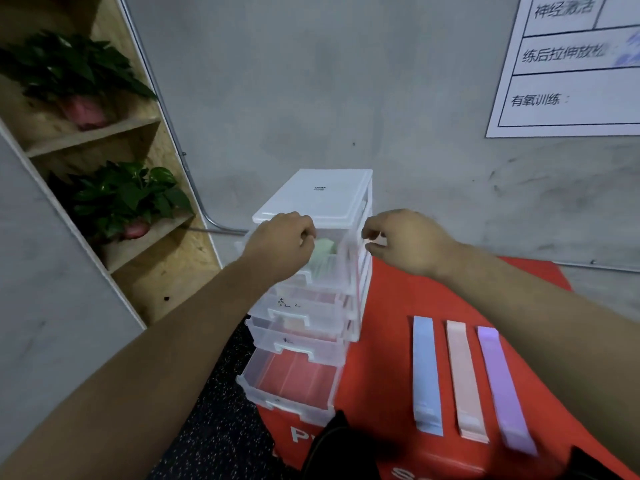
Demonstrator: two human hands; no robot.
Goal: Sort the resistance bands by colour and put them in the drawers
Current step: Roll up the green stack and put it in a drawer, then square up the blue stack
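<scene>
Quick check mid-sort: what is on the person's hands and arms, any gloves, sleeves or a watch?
Nothing worn shows. The left hand and right hand are ungloved, with no ring, watch or wristband visible. The left forearm and right forearm are bare right to the frame edge; no sleeve is in view.

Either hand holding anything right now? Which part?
Right hand holds nothing. Left hand is curled at the green band in the top drawer; grip cannot be told.
</scene>
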